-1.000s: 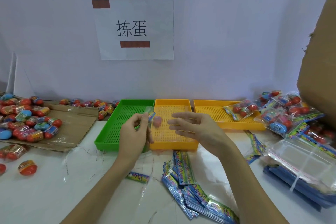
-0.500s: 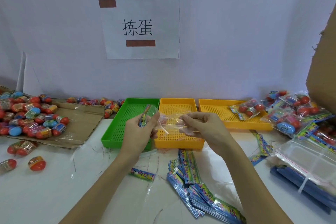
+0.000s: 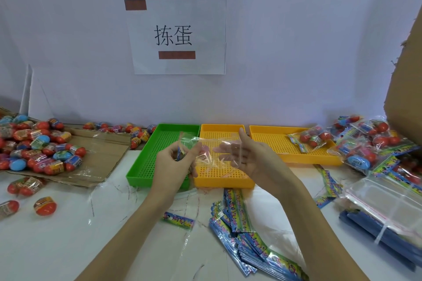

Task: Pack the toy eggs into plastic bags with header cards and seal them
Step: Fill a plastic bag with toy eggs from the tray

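My left hand (image 3: pixel 174 162) pinches the header-card end of a clear plastic bag (image 3: pixel 212 150) held over the trays. Inside the bag lie the straight fingers of my right hand (image 3: pixel 249 157), spreading it open. A heap of red and blue toy eggs (image 3: pixel 38 146) lies on flattened cardboard at the left, with a few loose eggs (image 3: pixel 44 206) on the white table. A fan of bags with colourful header cards (image 3: pixel 242 226) lies in front of me.
A green tray (image 3: pixel 146 162) and two yellow trays (image 3: pixel 219 178) (image 3: pixel 274 141) stand side by side at the wall. Packed egg bags (image 3: pixel 365 141) pile at the right, one in the right tray. A bundle of clear bags (image 3: pixel 388 207) and a cardboard box (image 3: pixel 408 89) sit at the right.
The right hand went from holding the bag's edge to sliding its straight fingers inside the bag. The left hand keeps its pinch on the header end.
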`<state>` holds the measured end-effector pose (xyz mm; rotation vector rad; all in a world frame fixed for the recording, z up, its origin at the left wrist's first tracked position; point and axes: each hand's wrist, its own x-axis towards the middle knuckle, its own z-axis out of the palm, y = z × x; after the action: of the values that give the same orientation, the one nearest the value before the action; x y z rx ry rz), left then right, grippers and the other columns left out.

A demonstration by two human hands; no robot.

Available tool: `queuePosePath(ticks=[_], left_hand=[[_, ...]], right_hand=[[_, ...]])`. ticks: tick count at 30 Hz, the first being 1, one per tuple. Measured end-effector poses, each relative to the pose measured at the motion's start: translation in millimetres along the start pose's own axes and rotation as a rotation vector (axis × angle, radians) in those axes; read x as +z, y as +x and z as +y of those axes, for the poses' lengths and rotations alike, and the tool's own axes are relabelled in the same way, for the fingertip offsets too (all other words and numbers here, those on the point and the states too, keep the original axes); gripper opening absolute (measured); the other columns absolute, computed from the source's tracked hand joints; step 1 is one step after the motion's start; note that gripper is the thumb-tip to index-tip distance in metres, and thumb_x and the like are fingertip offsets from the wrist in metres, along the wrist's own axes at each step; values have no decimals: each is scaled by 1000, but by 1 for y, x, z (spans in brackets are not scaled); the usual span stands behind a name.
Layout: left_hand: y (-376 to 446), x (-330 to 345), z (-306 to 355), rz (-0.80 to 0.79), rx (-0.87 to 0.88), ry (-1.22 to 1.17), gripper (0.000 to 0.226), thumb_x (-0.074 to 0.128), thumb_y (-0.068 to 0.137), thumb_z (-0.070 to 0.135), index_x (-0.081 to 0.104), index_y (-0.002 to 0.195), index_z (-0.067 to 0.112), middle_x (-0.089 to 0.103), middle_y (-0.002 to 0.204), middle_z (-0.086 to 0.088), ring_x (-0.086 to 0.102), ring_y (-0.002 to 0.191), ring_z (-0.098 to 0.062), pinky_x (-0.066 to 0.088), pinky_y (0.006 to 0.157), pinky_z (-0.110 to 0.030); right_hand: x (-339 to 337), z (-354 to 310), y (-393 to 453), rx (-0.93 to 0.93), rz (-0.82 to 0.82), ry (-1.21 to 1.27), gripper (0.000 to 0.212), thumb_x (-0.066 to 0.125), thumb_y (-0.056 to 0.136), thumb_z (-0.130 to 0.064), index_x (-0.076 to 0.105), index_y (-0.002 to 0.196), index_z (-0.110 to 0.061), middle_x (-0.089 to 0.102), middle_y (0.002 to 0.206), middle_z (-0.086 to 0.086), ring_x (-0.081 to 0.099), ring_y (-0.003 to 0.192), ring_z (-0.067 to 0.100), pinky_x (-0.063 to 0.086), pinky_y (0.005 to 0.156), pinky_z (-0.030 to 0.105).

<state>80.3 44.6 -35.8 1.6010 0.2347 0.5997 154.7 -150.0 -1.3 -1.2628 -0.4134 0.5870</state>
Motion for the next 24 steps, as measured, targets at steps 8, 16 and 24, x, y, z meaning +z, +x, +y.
queuePosePath(ticks=[8,16,24], left_hand=[[-1,2,7,-79,88,-20,83,62,85,75,31,147,30,69,112,-1,73,85,-9,58,71,-22],[5,-12,-4,-128,1069,1147,65,86,76,53,70,128,18,68,134,-1,59,133,-21,28,114,-49],[6,-14,-2,-32,1005,846,18,84,83,8,78,99,7,78,91,0,63,82,-15,38,85,-20]], right_hand=[[2,5,-5,-69,89,-236,32,67,98,-36,80,105,-8,79,108,6,77,95,25,50,55,18],[-11,1,-4,159,106,54,34,74,90,-31,81,102,0,77,102,15,67,88,22,49,48,14],[-3,-3,-5,59,-36,-79,56,53,101,-51,76,115,-1,75,121,11,71,115,25,60,81,24]])
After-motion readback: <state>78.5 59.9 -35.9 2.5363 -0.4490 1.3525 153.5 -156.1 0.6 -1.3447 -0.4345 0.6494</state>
